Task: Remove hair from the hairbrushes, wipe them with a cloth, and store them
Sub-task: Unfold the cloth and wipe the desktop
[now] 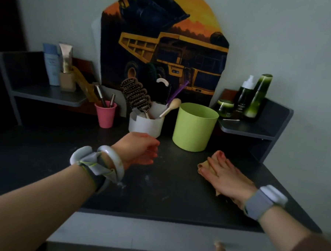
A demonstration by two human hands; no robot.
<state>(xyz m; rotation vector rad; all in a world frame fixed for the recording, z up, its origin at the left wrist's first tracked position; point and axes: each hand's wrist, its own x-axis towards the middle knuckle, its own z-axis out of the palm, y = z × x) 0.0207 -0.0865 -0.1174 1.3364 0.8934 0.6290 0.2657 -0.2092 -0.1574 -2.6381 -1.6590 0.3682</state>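
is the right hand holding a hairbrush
No, the right hand lies flat on a cloth; the hairbrush stands in the white cup.

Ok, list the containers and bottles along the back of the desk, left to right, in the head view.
Blue tube → gold tube → pink cup → white container with hairbrushes → green bin → green jar → dark green spray bottle → tall green bottle.
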